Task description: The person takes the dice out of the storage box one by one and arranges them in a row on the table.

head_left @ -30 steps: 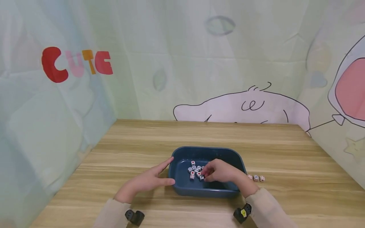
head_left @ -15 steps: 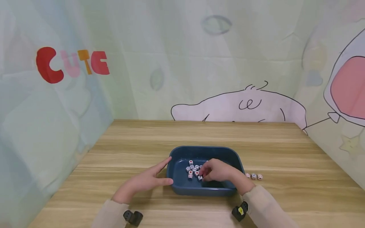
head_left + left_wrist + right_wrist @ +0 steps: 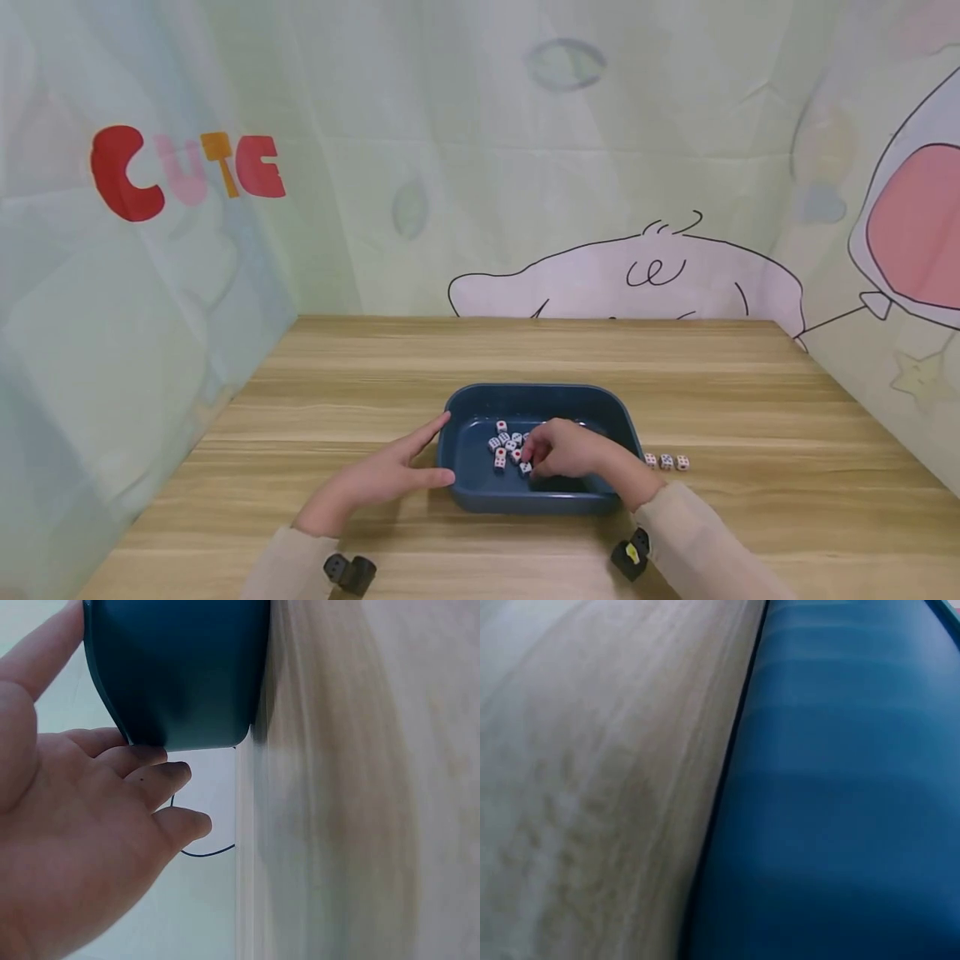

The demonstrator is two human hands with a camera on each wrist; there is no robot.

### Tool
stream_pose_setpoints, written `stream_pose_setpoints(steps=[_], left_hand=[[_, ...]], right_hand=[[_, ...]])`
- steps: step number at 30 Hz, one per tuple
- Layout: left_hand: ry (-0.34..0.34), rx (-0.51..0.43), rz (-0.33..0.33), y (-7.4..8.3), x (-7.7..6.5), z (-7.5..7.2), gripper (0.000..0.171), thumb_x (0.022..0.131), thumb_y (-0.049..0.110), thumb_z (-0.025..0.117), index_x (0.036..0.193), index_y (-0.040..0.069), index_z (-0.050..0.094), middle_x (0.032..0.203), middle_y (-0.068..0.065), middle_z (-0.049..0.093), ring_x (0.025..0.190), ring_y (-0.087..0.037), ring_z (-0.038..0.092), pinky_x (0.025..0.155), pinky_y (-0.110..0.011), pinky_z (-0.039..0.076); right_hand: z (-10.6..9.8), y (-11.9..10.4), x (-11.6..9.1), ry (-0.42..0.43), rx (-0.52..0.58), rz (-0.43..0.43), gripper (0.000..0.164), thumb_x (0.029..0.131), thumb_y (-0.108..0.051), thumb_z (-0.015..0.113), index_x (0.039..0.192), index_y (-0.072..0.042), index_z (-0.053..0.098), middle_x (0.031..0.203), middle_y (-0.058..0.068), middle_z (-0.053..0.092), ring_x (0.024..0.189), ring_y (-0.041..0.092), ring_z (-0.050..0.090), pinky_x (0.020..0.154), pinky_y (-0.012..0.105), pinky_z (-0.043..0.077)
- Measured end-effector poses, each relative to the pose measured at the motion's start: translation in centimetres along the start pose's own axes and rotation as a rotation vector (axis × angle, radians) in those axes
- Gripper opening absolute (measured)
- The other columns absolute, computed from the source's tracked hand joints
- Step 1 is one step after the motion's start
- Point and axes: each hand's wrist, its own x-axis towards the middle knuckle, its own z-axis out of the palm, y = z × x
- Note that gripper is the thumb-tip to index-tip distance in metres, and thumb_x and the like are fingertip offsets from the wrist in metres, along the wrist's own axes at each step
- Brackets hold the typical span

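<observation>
A dark blue rectangular tray stands on the wooden table, with several small white dice clustered inside it. My left hand rests against the tray's left end, thumb and fingers spread. In the left wrist view the fingertips of that hand touch the tray's wall. My right hand reaches into the tray over its right side, fingers bent down at the right edge of the dice. Whether a die is between those fingertips is hidden. The right wrist view shows only the tray's outer side and the table.
On the table just right of the tray, several dice lie in a short row, partly behind the right forearm. A printed cloth hangs around the wood-grain table. Each wrist wears a small black camera.
The whole head view has shifted slightly to the left. Both hands keep about the same place relative to the tray, and the dice look unmoved.
</observation>
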Motion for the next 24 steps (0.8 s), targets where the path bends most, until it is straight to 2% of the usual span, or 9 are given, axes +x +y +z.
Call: stream_pose_setpoints(steps=[12,20,24], left_hand=[[-0.004,0.002,0.009,0.0,-0.1,-0.1,0.085,0.089,0.036,0.069,0.155,0.014,0.019,0.16,-0.016,0.014,0.146,-0.04,0.012,0.114,-0.059,0.017],[-0.003,0.001,0.016,-0.1,-0.2,-0.1,0.085,0.089,0.036,0.069,0.155,0.016,0.019,0.16,-0.015,0.014,0.146,-0.038,0.012,0.115,-0.057,0.017],[0.002,-0.005,0.005,0.1,-0.2,-0.1,0.085,0.089,0.036,0.069,0.155,0.016,0.02,0.16,-0.015,0.015,0.146,-0.039,0.013,0.114,-0.058,0.017]], right_hand=[[0.3,-0.1,0.0,0.013,-0.004,0.006,0.008,0.083,0.0,0.071,0.085,-0.006,0.067,0.072,-0.002,0.06,0.068,0.012,0.052,0.062,0.025,0.044],[-0.1,0.4,-0.4,0.039,-0.039,-0.069,0.007,0.082,-0.004,0.072,0.088,-0.008,0.07,0.076,-0.003,0.061,0.071,0.01,0.053,0.064,0.024,0.047],[-0.7,0.4,-0.8,0.06,-0.02,-0.092,0.007,0.083,-0.005,0.071,0.09,-0.007,0.07,0.079,-0.003,0.063,0.073,0.011,0.055,0.065,0.025,0.048]])
